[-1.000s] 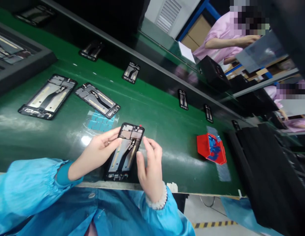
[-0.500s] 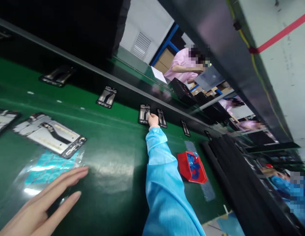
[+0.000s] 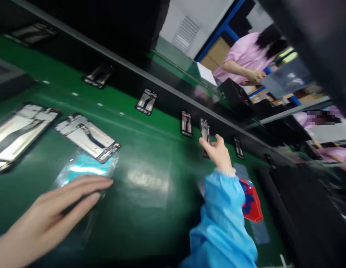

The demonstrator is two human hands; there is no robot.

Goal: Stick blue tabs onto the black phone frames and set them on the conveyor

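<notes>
My right hand (image 3: 217, 152), in a blue sleeve, reaches to the far strip of the green bench. Its thumb lies across a blurred phone screen assembly (image 3: 205, 130), gripped against fingers that are partly hidden. Just left of it lies another phone screen assembly (image 3: 186, 123). My left hand (image 3: 69, 208) hovers at lower left with fingers stretched out and thumb a little apart, holding nothing. Beneath and beyond it is a clear plastic bag with teal film (image 3: 87, 163). A larger-looking screen assembly (image 3: 90, 137) rests partly over that film, beside another assembly (image 3: 24, 130).
More screen assemblies, such as one at the middle (image 3: 146, 101), lie spaced along the far strip. A red bin (image 3: 252, 204) with blue pieces stands right of my sleeve. A dark shelf edge crosses above. Across the bench a person in pink (image 3: 240, 56) handles a grey sheet.
The view has turned left, so the bench things appear further right. My right hand has moved from between two assemblies to gripping one. My left hand stays outstretched over the bag.
</notes>
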